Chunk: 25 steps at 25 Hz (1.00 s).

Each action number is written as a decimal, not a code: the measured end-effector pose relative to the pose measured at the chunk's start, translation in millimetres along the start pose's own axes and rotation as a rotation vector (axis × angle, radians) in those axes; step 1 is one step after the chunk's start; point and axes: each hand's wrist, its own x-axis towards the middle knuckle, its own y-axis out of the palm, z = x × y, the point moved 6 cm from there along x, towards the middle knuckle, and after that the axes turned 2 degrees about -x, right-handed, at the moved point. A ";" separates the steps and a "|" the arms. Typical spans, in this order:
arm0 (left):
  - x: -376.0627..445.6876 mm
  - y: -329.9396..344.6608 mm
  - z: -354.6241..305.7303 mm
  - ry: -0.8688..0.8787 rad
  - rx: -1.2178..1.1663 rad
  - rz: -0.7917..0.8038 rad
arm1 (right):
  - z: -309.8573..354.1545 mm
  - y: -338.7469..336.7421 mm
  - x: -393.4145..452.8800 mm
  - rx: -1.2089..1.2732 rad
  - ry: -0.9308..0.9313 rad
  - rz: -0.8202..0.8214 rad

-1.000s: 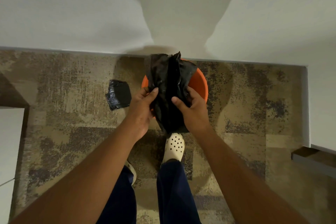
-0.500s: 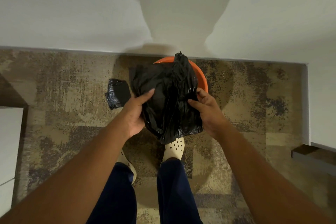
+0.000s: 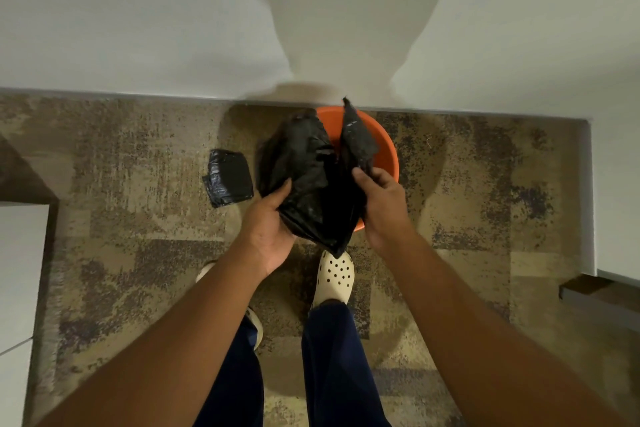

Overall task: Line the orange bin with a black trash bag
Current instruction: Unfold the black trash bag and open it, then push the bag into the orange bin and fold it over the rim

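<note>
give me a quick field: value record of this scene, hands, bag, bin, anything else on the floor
left hand: gripping the black trash bag's left side
right hand: gripping its right side
black trash bag: crumpled, partly pulled open, held above the bin
orange bin: on the carpet by the wall, not yet lined
folded black bags: on the carpet left of the bin

No text, label, brand, number or sign can be read anywhere in the view. The black trash bag (image 3: 311,184), the orange bin (image 3: 384,146) and the folded black packet (image 3: 228,177) on the floor show only plain surfaces.
</note>
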 end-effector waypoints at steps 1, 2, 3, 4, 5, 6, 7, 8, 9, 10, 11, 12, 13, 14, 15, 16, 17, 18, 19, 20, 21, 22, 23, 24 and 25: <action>1.6 -13.1 -7.0 0.038 -0.073 -0.028 | -1.1 -7.1 2.3 0.156 0.054 0.005; 3.0 -29.7 -15.7 0.080 -0.154 -0.055 | -2.3 -15.2 5.5 0.308 0.090 0.014; 3.5 -48.4 -24.3 0.117 -0.221 -0.082 | -3.9 -24.0 8.2 0.414 0.108 0.013; 2.6 -65.1 -30.6 0.140 -0.269 -0.111 | -5.9 -31.7 9.4 0.475 0.117 0.011; 1.0 -81.1 -33.1 0.147 -0.297 -0.151 | -9.3 -37.6 9.6 0.507 0.131 0.015; -1.3 -95.4 -32.5 0.149 -0.311 -0.197 | -14.0 -42.5 9.7 0.518 0.150 0.012; -4.5 -106.9 -31.8 0.159 -0.319 -0.234 | -19.5 -46.9 9.9 0.530 0.168 0.011; -8.1 -115.2 -33.0 0.184 -0.328 -0.241 | -24.1 -50.8 10.4 0.534 0.182 0.009; -12.6 -122.8 -35.9 0.214 -0.334 -0.222 | -27.2 -52.9 11.0 0.530 0.195 0.012; -16.1 -130.9 -38.8 0.217 -0.349 -0.196 | -28.9 -54.0 12.6 0.511 0.204 0.020; -17.7 -143.3 -41.7 0.182 -0.367 -0.193 | -30.4 -54.8 14.4 0.478 0.213 0.024; -17.0 -155.2 -44.0 0.117 -0.365 -0.178 | -30.8 -55.4 16.1 0.437 0.220 0.034; -16.5 -164.2 -47.8 0.036 -0.345 -0.122 | -29.9 -56.1 17.7 0.402 0.227 0.052; -17.0 -166.4 -51.6 -0.051 -0.320 0.004 | -29.3 -57.3 19.0 0.369 0.234 0.069; -21.0 -166.2 -56.7 -0.138 -0.305 0.086 | -28.5 -58.8 19.7 0.345 0.242 0.092; -24.0 -166.1 -62.8 -0.210 -0.228 0.143 | -27.2 -59.7 20.3 0.325 0.257 0.115; -23.0 -170.2 -67.7 -0.269 -0.083 0.127 | -26.5 -60.9 20.8 0.300 0.278 0.132; -19.8 -177.0 -73.2 -0.289 0.104 0.076 | -26.1 -62.9 21.2 0.265 0.294 0.158; -16.9 -182.6 -78.0 -0.299 0.247 -0.023 | -25.9 -65.0 21.4 0.236 0.305 0.184; -13.4 -186.7 -83.0 -0.283 0.312 -0.107 | -24.2 -67.8 22.7 0.219 0.309 0.199; -10.8 -187.5 -86.8 -0.236 0.334 -0.158 | -21.0 -70.6 24.2 0.222 0.300 0.216; -8.7 -185.4 -87.7 -0.184 0.341 -0.175 | -16.5 -72.2 25.5 0.252 0.284 0.229; -8.9 -183.8 -87.3 -0.142 0.353 -0.189 | -11.2 -71.4 26.3 0.308 0.268 0.245; -11.7 -180.5 -82.7 -0.114 0.359 -0.201 | -6.1 -68.3 27.0 0.338 0.264 0.256; -16.1 -177.1 -75.7 -0.101 0.354 -0.201 | -1.7 -63.2 31.6 0.297 0.259 0.267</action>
